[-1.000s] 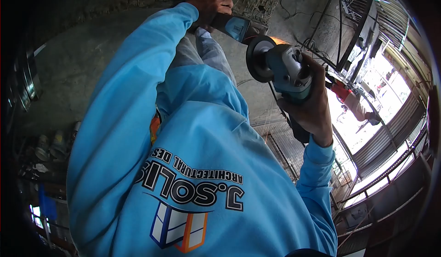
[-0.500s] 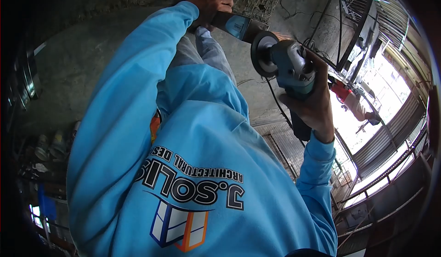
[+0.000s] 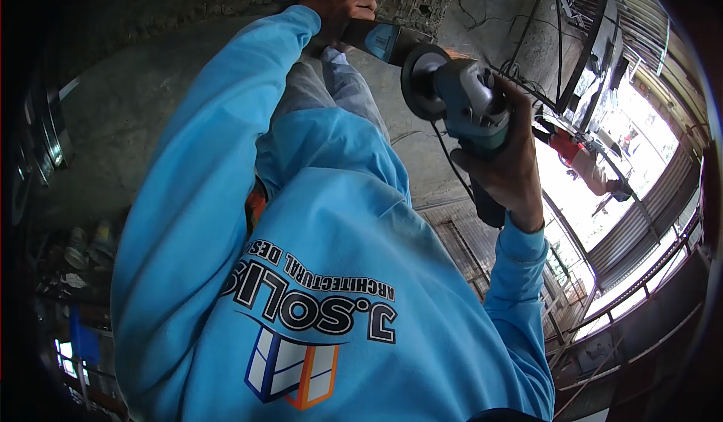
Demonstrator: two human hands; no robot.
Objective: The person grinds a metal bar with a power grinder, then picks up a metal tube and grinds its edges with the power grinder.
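At the top centre, my left hand [image 3: 343, 7] is closed on the near end of a dark rectangular metal piece [image 3: 392, 44] with a shiny blue-reflecting face. My right hand [image 3: 508, 154] grips a grey-green angle grinder [image 3: 473, 102], fingers wrapped round its body. The grinder's round disc [image 3: 426, 81] is at the far end of the metal piece, where a faint orange streak of sparks shows. The exact contact is hidden behind the disc. A black cord hangs below the grinder.
A dark, rough-surfaced slab [image 3: 418, 0] lies at the top. Cables and a metal frame [image 3: 559, 41] stand at the upper right. Beyond is a person in red [image 3: 565, 147] near the bright opening. Cans and clutter [image 3: 79, 249] sit at the lower left.
The grinder and my right hand have shifted slightly left. My left hand and the metal piece have moved a little to the left as well.
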